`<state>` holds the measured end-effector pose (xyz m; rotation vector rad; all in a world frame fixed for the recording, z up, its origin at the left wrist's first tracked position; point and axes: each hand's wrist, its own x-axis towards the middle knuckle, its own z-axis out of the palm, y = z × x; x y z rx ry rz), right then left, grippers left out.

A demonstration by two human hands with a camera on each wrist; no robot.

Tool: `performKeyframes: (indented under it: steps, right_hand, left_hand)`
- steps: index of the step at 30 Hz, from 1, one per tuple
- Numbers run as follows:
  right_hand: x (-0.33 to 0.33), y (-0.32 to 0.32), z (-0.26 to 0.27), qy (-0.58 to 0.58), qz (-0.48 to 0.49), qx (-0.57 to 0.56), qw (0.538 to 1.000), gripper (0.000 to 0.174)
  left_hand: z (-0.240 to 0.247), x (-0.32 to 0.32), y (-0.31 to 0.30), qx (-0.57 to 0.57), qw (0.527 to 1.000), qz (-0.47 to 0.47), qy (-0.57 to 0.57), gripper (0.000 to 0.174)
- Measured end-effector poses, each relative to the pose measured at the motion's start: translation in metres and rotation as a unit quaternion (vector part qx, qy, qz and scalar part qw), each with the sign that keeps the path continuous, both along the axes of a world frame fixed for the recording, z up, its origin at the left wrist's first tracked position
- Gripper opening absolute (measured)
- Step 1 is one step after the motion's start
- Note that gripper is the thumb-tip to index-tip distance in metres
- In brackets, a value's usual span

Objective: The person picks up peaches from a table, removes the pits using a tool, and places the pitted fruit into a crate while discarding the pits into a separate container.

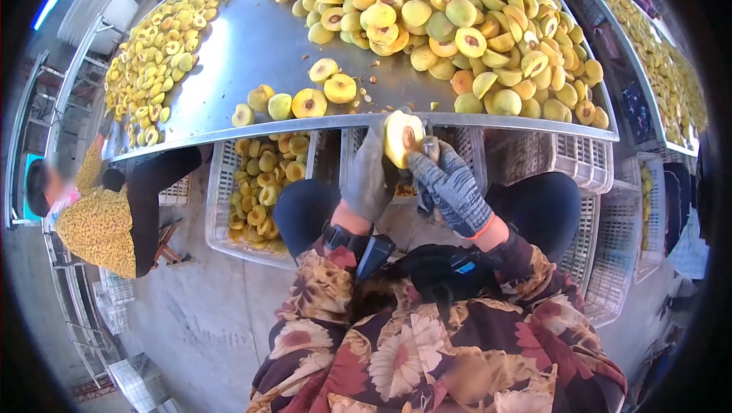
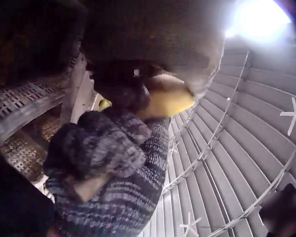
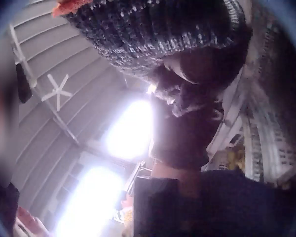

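Note:
Over the table's front edge, my left hand (image 1: pixel 368 176), in a grey glove, holds a yellow peach half (image 1: pixel 403 139) upright, cut face toward my right. A brown pit hollow shows in the cut face. My right hand (image 1: pixel 455 188), in a striped knit glove, is close against this face with its fingertips. In the left wrist view the knit fingers (image 2: pixel 108 148) curl round a tan piece like a wooden handle (image 2: pixel 89 187); its working end is hidden. The right wrist view is dark, showing mostly the knit glove (image 3: pixel 153 34).
Cut peaches (image 1: pixel 457 24) are heaped on the metal table (image 1: pixel 252 47), with several more near its edge (image 1: pixel 309 103) and a pile at left (image 1: pixel 160 62). A crate of peach halves (image 1: pixel 216 207) stands below; stacked crates (image 1: pixel 583 165) are at right. Another person (image 1: pixel 95 222) sits at left.

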<state>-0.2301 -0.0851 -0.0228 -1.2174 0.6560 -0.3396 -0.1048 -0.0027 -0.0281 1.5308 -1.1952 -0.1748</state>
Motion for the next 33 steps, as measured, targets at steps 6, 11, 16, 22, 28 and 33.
performKeyframes:
  steps: [6, 11, 16, 22, 28, 33]
  right_hand:
    - [-0.02, -0.01, -0.004, 0.133, 0.07, -0.466, 0.872, 0.038]
    - [-0.007, -0.014, -0.004, 0.162, 0.127, -0.456, 0.866, 0.039]
    - [-0.004, -0.012, -0.003, 0.192, 0.149, -0.424, 0.872, 0.039]
    - [0.0, -0.007, -0.005, 0.198, 0.168, -0.425, 0.867, 0.038]
    - [0.003, -0.005, -0.014, 0.084, 0.146, -0.262, 0.95, 0.035]
    - [0.003, -0.003, -0.012, 0.112, 0.146, -0.268, 0.946, 0.038]
  left_hand:
    - [-0.011, -0.003, 0.004, 0.058, 0.995, 0.053, -0.06, 0.042]
    - [0.011, -0.023, 0.0, 0.039, 0.997, 0.065, 0.022, 0.045]
    - [0.014, -0.03, -0.005, 0.001, 0.992, 0.066, 0.105, 0.042]
    - [-0.009, -0.019, -0.009, -0.036, 0.971, 0.011, 0.234, 0.04]
    - [-0.013, -0.021, -0.01, -0.056, 0.955, 0.008, 0.292, 0.038]
    - [-0.019, -0.017, -0.011, -0.045, 0.974, 0.02, 0.222, 0.034]
